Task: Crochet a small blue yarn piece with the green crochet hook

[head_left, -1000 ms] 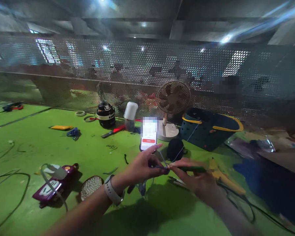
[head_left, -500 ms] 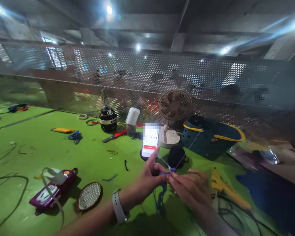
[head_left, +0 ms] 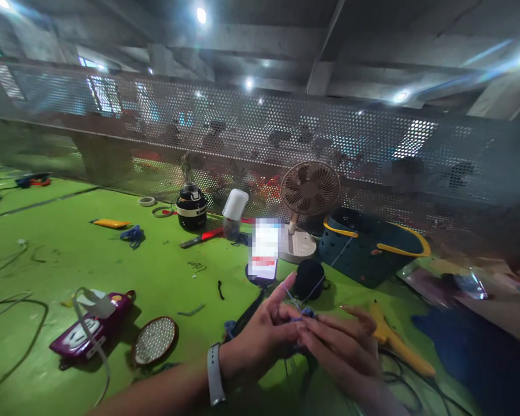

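My left hand (head_left: 264, 329) is closed on a small blue yarn piece (head_left: 308, 312), its thumb and middle finger pinching the edge. Its index finger points up, with a strand of light blue yarn (head_left: 291, 296) passing over it. Against the same piece, my right hand (head_left: 344, 344) has its thumb and forefinger pressed together, the outer fingers lifted. Whether a thin tool lies in that pinch is hidden. The yarn runs back toward the yellow handle of a dark basket (head_left: 355, 268). Beyond my fingers stands a lit phone (head_left: 263, 254).
A round black object (head_left: 309, 279) and a fan (head_left: 311, 188) stand ahead. A yellow glue gun (head_left: 401, 341) with its cable lies right. Leftward are a purple case (head_left: 93, 329), an oval studded brush (head_left: 155, 341), a utility knife (head_left: 203, 237) and a black jar (head_left: 191, 208).
Both hands have shifted slightly right and down in view, still together at the yarn piece. My left index finger has moved away from the phone's lower edge. The camera view has tilted a little.
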Tool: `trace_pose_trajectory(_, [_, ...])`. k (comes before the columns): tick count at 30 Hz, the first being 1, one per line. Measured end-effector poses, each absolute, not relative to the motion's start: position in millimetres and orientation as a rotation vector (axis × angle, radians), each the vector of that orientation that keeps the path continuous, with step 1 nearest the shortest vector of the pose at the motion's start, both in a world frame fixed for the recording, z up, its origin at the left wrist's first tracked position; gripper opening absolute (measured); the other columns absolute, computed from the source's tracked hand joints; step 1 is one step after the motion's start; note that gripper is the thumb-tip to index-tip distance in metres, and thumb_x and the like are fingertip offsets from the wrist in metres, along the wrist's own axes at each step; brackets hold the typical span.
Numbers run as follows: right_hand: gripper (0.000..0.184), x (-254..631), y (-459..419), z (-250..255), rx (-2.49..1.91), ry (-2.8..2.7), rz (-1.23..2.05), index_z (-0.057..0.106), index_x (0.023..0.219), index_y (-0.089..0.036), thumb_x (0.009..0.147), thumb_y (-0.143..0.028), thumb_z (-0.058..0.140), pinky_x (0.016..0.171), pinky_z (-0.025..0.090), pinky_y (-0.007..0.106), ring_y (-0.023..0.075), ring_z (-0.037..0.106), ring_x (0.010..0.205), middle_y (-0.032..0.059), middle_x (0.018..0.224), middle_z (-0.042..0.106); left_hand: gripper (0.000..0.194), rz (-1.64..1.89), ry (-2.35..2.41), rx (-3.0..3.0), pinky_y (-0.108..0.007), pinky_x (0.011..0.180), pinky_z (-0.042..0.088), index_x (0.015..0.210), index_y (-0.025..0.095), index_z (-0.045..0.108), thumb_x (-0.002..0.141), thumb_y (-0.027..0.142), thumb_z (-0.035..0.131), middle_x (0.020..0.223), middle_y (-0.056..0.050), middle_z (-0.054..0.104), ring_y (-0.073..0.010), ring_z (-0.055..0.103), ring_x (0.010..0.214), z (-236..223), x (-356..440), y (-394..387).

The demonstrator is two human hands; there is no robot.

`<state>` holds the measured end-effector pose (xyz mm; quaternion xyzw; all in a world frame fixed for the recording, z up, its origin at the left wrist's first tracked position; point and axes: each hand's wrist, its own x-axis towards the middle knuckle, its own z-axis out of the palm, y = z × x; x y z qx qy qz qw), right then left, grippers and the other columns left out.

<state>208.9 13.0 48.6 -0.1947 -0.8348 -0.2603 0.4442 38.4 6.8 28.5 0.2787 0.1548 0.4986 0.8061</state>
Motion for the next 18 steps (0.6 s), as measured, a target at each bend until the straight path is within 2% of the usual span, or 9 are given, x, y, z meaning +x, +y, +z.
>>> trace_pose_trajectory(3, [0.018, 208, 18, 52, -0.407, -2.051, -0.493, 0.07, 0.101, -0.03, 0.09, -0.016, 0.064, 0.093, 0.048, 0.033, 0.013, 0.072, 0.069, -0.0047, 0.079, 0.08, 0.094, 0.992, 0.303, 0.625, -0.021, 0.055, 0.038, 0.146, 0.027, 0.039, 0.065, 0.011, 0.084, 0.069, 0.005, 0.065, -0.0074, 0.057, 0.056, 24, 34, 12])
trace_pose_trajectory(6, [0.018, 204, 27, 49, -0.38, -2.017, -0.213, 0.07, 0.105, -0.029, 0.094, -0.021, 0.059, 0.093, 0.049, 0.038, 0.0141, 0.073, 0.068, -0.0012, 0.085, 0.08, 0.097, 0.972, 0.378, 0.692, -0.02, 0.053, 0.034, 0.147, 0.029, 0.038, 0.064, 0.011, 0.085, 0.072, 0.004, 0.065, -0.0077, 0.057, 0.057, 24, 26, 20])
trace_pose_trajectory(11, [0.015, 201, 35, 46, -0.467, -1.867, 0.256, 0.072, 0.097, -0.031, 0.088, -0.021, 0.067, 0.094, 0.051, 0.044, 0.0164, 0.073, 0.067, -0.0026, 0.082, 0.079, 0.103, 0.971, 0.542, 0.825, -0.02, 0.048, 0.028, 0.149, 0.025, 0.034, 0.062, 0.011, 0.087, 0.068, 0.005, 0.062, -0.0055, 0.05, 0.052, 32, 14, 32])
trace_pose_trajectory(18, [0.014, 205, 30, 58, -0.61, -1.767, 0.477, 0.077, 0.086, -0.031, 0.081, -0.019, 0.072, 0.091, 0.056, 0.044, 0.02, 0.074, 0.07, -0.0021, 0.077, 0.079, 0.097, 0.95, 0.568, 0.897, -0.022, 0.055, 0.038, 0.15, 0.023, 0.032, 0.068, 0.011, 0.082, 0.072, 0.002, 0.065, -0.0094, 0.057, 0.059, 45, 8, 31])
